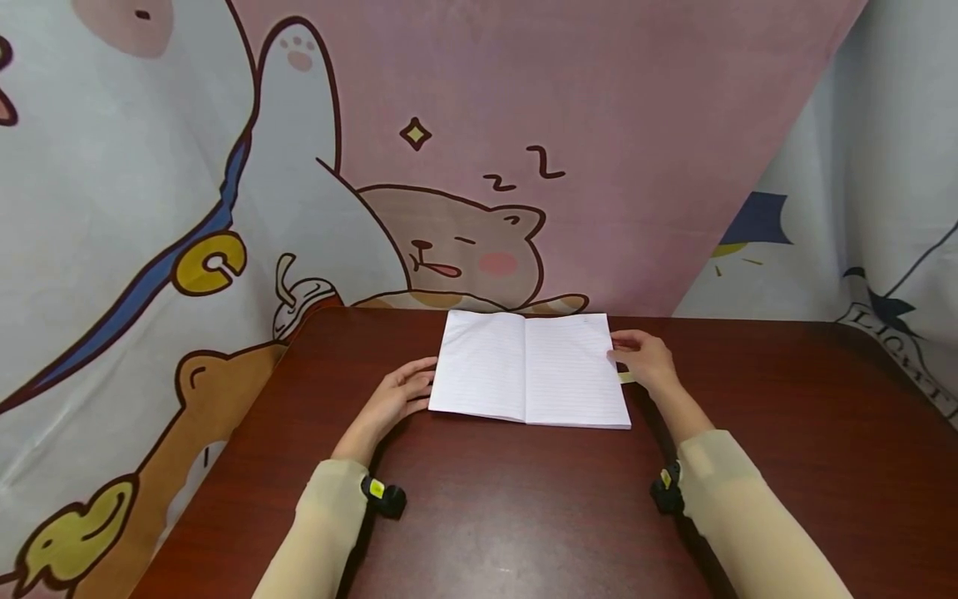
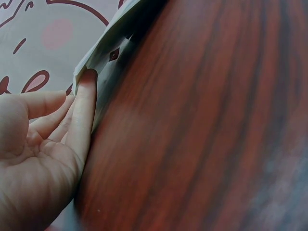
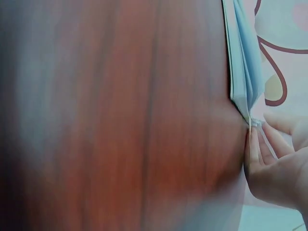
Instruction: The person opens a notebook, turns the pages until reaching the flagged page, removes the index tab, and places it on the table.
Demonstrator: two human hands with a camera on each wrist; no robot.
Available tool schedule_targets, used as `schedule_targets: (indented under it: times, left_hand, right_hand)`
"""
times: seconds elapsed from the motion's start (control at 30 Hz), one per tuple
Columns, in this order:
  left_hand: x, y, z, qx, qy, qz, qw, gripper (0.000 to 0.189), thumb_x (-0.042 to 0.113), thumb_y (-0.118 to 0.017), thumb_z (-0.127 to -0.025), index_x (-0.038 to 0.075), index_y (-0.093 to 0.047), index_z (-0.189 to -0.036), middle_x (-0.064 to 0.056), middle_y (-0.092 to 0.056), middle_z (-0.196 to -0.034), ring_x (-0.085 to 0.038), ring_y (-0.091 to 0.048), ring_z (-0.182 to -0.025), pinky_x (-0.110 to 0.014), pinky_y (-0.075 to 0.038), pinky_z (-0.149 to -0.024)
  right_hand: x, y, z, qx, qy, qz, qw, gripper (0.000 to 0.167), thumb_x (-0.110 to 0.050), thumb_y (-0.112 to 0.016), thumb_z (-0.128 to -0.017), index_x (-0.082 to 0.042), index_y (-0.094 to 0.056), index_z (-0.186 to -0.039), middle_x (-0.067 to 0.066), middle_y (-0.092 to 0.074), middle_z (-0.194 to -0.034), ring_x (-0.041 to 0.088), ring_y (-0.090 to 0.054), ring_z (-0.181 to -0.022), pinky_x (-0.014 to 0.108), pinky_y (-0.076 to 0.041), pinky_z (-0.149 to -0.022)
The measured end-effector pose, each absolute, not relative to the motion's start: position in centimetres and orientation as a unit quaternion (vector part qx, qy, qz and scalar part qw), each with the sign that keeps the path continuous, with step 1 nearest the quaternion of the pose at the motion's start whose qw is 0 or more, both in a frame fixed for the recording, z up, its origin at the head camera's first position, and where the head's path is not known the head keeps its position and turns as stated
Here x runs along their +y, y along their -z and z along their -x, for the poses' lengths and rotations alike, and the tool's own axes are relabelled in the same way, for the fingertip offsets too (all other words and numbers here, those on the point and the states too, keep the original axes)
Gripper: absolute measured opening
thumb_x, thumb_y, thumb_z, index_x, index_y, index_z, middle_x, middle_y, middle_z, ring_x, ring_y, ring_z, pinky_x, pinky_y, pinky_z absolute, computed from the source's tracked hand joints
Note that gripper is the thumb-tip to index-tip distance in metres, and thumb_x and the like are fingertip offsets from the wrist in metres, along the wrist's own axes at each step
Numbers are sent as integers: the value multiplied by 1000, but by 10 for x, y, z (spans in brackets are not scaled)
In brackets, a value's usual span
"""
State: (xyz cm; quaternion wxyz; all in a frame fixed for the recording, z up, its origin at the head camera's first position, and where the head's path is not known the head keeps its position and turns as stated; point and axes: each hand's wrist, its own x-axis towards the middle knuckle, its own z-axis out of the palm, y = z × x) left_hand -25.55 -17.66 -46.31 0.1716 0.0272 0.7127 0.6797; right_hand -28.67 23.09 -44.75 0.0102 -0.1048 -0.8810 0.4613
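An open notebook [image 1: 479,366] with ruled white pages lies near the table's far edge. My left hand [image 1: 394,398] is at its left edge, fingers spread along the side; in the left wrist view one straight finger [image 2: 85,103] reaches under the raised edge, and the thumb stands apart. At the right edge, my right hand [image 1: 647,359] holds the notebook's side, thumb tip overlapping the page. Its fingertips [image 3: 255,139] come together at the notebook's corner in the right wrist view, by a small clear piece. A pale yellow strip [image 1: 626,378] sticks out below this hand.
The dark reddish-brown wooden table [image 1: 479,507] stretches in front and to both sides. A printed cartoon cloth [image 1: 614,166] hangs behind it and along the left side. Black wrist cameras [image 1: 385,497] sit at both sleeve cuffs.
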Motion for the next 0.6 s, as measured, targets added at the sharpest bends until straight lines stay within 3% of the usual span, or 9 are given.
schedule_targets:
  times: [0.2, 0.43, 0.6]
  left_hand:
    - [-178, 464, 255, 710, -682, -30, 173, 46, 13, -43, -107, 12, -39, -153, -21, -46, -151, -15, -63, -116, -27, -56, -89]
    - [-177, 464, 255, 712, -681, -30, 172, 46, 13, -43, -107, 12, -39, -153, -21, -46, -151, -16, -62, -117, -27, -56, -89]
    - [-177, 465, 256, 713, -679, -29, 171, 46, 13, -43, -107, 12, -39, -153, -20, -47, -151, -16, -62, -118, -27, -56, -89]
  right_hand:
    - [225, 448, 288, -874, -460, 147, 47, 34, -22, -64, -96, -4, -66, -124, 23, -57, -138, 37, -49, -121, 41, -42, -92]
    - [223, 449, 290, -862, -471, 173, 67, 29, -21, -66, -95, -3, -69, -117, 20, -63, -126, 31, -52, -109, 30, -40, -78]
    - [222, 447, 290, -862, -471, 174, 69, 28, -21, -65, -95, -2, -69, -114, 21, -62, -127, 33, -50, -112, 32, -39, -82]
